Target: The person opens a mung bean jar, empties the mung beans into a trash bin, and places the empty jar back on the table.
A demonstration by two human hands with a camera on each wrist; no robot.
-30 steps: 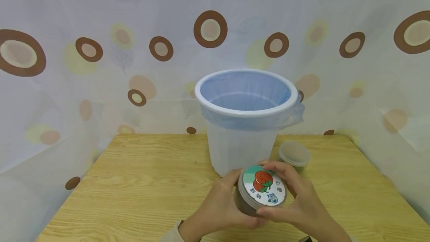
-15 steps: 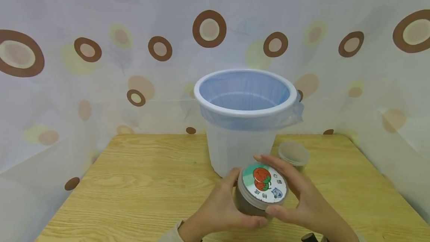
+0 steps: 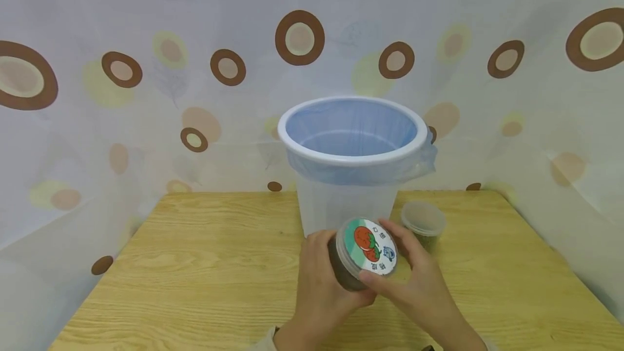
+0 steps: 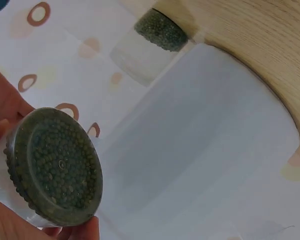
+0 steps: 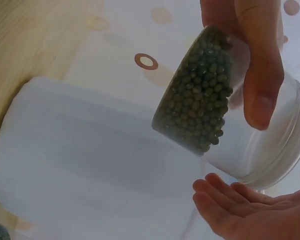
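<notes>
Jar (image 3: 343, 265) of green beans (image 5: 195, 95) held aslant between two hands, lifted above the worktop (image 3: 205, 264) before the white bin (image 3: 348, 202).
Its long axis leans, base low on the left hand's side, printed lid (image 3: 370, 247) facing up and toward the right hand; the body lies within the left hand (image 3: 319, 286), fingers and thumb curled round it, while the right hand (image 3: 420, 280), partly open, grips the lid's rim between thumb and fingers.

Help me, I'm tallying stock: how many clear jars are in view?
2: one jar held in the left hand, another jar on the table, right of the bin. Others could be hidden behind the bin.
</notes>
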